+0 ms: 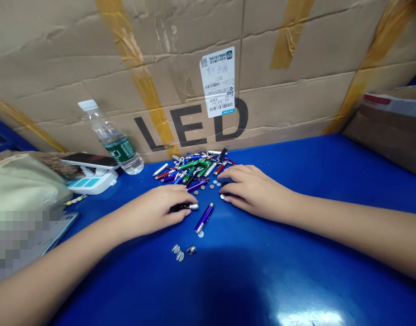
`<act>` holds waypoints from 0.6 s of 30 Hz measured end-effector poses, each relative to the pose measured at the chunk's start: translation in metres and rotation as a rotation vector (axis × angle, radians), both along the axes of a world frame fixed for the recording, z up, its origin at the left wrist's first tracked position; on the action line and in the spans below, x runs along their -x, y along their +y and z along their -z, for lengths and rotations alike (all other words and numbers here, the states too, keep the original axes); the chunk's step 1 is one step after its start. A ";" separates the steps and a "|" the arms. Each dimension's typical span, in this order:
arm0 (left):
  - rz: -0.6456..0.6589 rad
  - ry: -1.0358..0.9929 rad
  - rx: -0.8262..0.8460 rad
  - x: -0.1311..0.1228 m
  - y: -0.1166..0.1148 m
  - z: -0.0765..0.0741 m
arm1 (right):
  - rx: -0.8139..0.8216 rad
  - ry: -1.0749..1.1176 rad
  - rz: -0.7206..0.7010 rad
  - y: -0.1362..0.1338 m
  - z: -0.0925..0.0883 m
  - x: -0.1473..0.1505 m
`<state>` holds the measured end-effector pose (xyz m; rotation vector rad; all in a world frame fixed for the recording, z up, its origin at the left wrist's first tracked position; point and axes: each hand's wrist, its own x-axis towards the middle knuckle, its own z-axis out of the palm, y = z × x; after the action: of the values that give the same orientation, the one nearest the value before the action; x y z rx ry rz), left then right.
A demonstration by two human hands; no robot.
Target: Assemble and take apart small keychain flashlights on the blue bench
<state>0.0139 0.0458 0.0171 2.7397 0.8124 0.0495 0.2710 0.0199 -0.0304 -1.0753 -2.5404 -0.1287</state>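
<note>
My left hand (167,206) is closed around a black penlight (189,206), its silver end poking out past the fingertips to the right. Just right of that hand, a purple penlight (204,218) lies loose on the blue table, with a button cell (201,234) by its lower end. My right hand (253,188) rests low over the table, fingers bent, with a small silvery button cell (222,196) at the thumb and fingertips. Between the hands lie several more small discs (211,186). Nearer me are several small shiny metal pieces (179,256).
A heap of coloured penlights (194,167) lies against a large cardboard box (279,99). At left stand a water bottle (121,147) and a white power strip (92,182) with a phone (88,160) on it. A brown box (387,131) sits at right.
</note>
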 end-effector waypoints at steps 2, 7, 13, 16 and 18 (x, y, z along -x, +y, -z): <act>-0.013 -0.044 -0.017 -0.003 -0.003 0.003 | 0.014 0.024 -0.005 0.000 0.000 0.001; -0.127 -0.195 -0.050 -0.006 -0.005 0.013 | 0.032 0.080 0.009 0.000 0.002 0.005; -0.148 -0.302 -0.034 -0.009 -0.008 0.021 | -0.020 0.221 -0.016 -0.006 -0.002 0.009; -0.135 -0.350 -0.006 -0.013 -0.013 0.022 | -0.068 0.321 -0.035 -0.014 -0.008 0.014; -0.130 -0.385 -0.001 -0.016 -0.017 0.022 | -0.099 0.373 -0.058 -0.020 -0.012 0.019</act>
<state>0.0297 0.0284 -0.0052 2.5517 0.8702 0.5832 0.2524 -0.0001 -0.0183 -0.8926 -2.2035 -0.0342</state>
